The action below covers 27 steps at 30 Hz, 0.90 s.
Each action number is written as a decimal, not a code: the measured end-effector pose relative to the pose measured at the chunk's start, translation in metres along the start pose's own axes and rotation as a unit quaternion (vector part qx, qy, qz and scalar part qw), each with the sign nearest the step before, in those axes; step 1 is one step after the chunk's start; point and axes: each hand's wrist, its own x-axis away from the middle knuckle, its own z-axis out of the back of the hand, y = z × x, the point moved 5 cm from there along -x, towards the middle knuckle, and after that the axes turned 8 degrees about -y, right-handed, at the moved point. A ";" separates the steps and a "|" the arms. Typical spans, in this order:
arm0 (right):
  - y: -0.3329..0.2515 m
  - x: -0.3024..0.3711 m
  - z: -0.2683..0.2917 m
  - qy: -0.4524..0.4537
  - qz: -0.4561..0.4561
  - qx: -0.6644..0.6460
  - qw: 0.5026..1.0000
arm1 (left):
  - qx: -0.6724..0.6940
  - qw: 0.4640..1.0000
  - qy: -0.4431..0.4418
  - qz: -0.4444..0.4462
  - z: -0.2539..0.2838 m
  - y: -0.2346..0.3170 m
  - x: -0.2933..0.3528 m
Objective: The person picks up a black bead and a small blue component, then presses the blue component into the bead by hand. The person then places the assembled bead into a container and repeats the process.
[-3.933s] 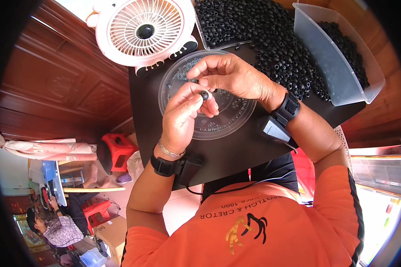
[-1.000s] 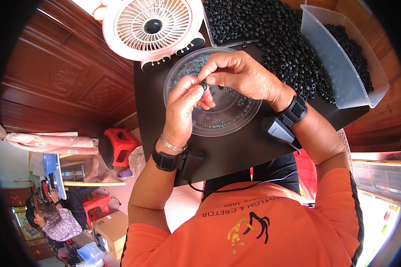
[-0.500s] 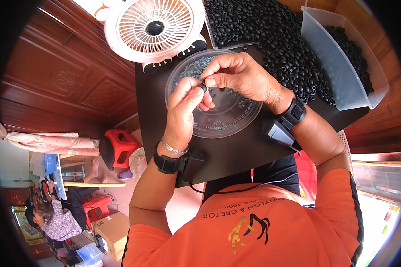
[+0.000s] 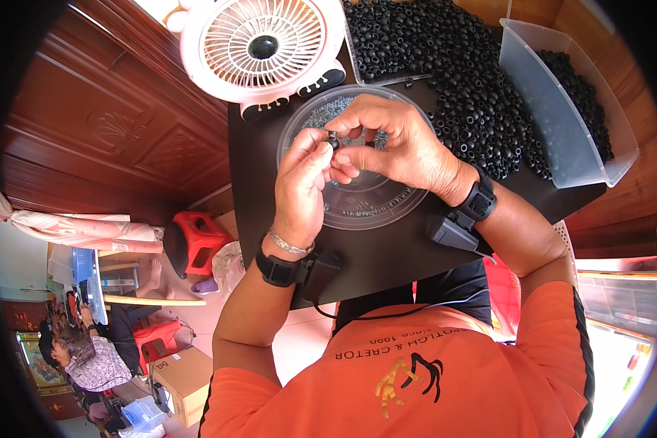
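Observation:
My left hand pinches a small round black piece between thumb and fingertips, over a round clear plastic tray. My right hand arches across from the other side. Its index fingertip touches the top of that piece, where a tiny part too small to name shows. The right thumb lies below, slightly apart from the piece. Another small dark piece shows among the curled right fingers. In the tray beneath lie many tiny silvery metal parts, partly hidden by my hands.
A large heap of small black hollow pieces covers the back right of the black table. Beside it stands a translucent bin with more of them. A pink and white fan stands back left. Another person sits far left.
My right thumb has moved down off the black piece, and the right hand has opened wider around it. The left hand keeps its pinch. The whole view has shifted slightly.

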 end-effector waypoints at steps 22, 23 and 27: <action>-0.027 0.007 -0.008 0.033 0.129 0.255 0.958 | 0.080 0.995 -0.003 -0.061 -0.014 -0.011 0.011; -0.027 0.007 -0.006 0.036 0.126 0.263 0.956 | 0.073 0.995 -0.010 -0.063 -0.016 -0.010 0.009; -0.020 0.003 -0.003 0.059 0.108 0.226 0.966 | 0.048 0.996 -0.008 -0.081 -0.019 -0.001 0.009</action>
